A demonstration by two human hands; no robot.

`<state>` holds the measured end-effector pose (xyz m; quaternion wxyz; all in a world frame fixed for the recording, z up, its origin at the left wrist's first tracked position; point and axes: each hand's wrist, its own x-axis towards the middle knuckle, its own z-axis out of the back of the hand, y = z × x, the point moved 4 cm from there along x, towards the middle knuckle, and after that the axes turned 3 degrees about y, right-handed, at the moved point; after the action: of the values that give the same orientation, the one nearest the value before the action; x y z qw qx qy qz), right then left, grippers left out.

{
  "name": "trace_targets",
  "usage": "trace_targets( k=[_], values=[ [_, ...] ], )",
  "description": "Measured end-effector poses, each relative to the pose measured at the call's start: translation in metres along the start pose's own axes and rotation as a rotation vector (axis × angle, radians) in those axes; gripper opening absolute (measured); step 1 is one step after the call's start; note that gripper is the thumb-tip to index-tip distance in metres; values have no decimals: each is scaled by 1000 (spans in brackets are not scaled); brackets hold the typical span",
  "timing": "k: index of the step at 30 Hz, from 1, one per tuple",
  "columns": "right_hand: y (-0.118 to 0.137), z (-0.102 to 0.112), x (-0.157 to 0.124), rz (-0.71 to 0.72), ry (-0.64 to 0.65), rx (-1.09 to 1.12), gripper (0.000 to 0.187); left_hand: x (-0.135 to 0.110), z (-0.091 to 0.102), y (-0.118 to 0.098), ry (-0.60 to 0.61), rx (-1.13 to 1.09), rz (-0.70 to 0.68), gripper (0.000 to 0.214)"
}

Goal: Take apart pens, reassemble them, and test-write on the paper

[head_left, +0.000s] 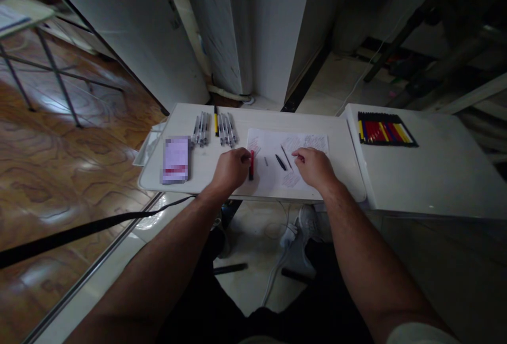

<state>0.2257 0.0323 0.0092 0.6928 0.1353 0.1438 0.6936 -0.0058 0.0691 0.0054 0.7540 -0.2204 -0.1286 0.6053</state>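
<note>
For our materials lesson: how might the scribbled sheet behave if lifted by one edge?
The sheet lies flat and looks thin, so it's probably light and floppy. A small black piece lies on it and could slide or roll off.

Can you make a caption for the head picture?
Left hand by a red pen, right hand over scribbled paper.

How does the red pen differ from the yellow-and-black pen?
Place: the red pen is over the paper, while the yellow-and-black pen lies farther back between two groups of clear pens.
Contact: the red pen is at the left hand, its grip unclear; no hand is near the yellow-and-black pen.
Colour: red versus yellow.
Shared: both are slim and show some black.
</note>
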Motion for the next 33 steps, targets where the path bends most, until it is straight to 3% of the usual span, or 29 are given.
trace_targets(
  k=[6,12,21,33],
  values=[
    [4,-3,0,27,33,-10,27,1,3,3,3,-20,7,28],
    [6,-7,1,35,62,-32,26,0,1,-5,52,22,-73,28],
    [6,-6,1,44,52,-26,27,2,2,3,-16,47,-80,25],
    [12,-16,5,65,121,-80,23,-10,-14,-8,68,127,-60,20]
  ],
)
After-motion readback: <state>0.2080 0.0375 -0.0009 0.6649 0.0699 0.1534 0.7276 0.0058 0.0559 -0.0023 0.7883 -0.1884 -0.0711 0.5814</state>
